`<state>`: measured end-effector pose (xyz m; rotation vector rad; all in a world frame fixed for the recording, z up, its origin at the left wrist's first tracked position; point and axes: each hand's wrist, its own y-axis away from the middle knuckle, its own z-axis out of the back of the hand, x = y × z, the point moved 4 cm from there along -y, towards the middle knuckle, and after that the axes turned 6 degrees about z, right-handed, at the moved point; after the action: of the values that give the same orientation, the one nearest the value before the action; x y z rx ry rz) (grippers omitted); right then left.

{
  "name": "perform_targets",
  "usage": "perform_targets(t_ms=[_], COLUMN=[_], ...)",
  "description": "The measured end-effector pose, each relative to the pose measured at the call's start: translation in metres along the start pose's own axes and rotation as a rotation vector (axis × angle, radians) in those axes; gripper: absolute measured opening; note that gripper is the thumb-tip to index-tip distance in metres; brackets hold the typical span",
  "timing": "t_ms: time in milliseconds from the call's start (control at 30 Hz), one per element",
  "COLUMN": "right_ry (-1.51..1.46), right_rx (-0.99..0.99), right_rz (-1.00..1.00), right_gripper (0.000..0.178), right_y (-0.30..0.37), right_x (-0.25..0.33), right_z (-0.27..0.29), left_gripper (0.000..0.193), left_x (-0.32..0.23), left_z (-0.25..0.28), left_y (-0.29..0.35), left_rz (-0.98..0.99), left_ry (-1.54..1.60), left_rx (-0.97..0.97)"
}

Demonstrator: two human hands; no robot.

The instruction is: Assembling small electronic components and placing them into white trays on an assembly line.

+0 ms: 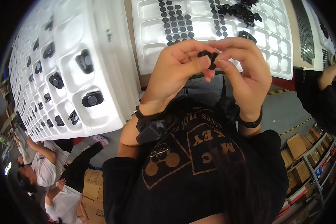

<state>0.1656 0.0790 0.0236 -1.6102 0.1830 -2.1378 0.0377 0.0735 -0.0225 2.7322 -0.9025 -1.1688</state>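
Observation:
A small black plastic part with rounded lobes (208, 59) is between my two hands, above the near edge of a white foam tray (149, 48). My left hand (183, 59) pinches it between thumb and index finger. From the other side, my right hand (246, 65) closes thumb and fingertips on its right edge. The fingers cover much of the part, so its exact kind cannot be made out. Round black discs (177, 24) lie in rows on the tray ahead. Beyond my right hand are a heap of black clip-like parts (240, 13) and one loose black part (247, 36).
To my left, a stack of white moulded trays (115, 67) carries black clips (92, 99) with round discs in its pockets. A dark disc sheet (302, 31) lies far right. Co-workers (44, 164) sit lower left; another person's arm (328, 78) reaches in at right. Cartons (296, 145) fill a rack.

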Motion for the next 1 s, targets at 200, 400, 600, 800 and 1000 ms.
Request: perform_targets(t_ms=[200,400,600,800,1000], right_ry=[-0.002,0.018,-0.346,0.104,0.164], right_rx=[-0.003,0.036,-0.233,0.084,0.025], right_rz=[0.01,-0.016,-0.231,0.011,0.108], right_gripper=[0.008,0.011,0.019,0.034,0.037], right_y=[0.002,0.002,-0.001,-0.006,-0.011], right_x=[-0.003,-0.005,-0.001,0.009,0.013], right_z=[0.0,0.001,0.0,0.003,0.002], left_gripper=[0.018,0.018,0.017,0.018,0.021], left_x=[0.003,0.004,-0.002,-0.005,-0.01], left_z=[0.004,0.002,-0.002,-0.002,-0.01], left_y=[-0.001,0.0,0.0,-0.001,-0.001], left_rz=[0.003,-0.046,-0.031,-0.018,-0.035], left_ry=[-0.01,-0.068,-0.052,0.112,0.128], left_rx=[-0.023,-0.059,-0.051,-0.015,-0.011])
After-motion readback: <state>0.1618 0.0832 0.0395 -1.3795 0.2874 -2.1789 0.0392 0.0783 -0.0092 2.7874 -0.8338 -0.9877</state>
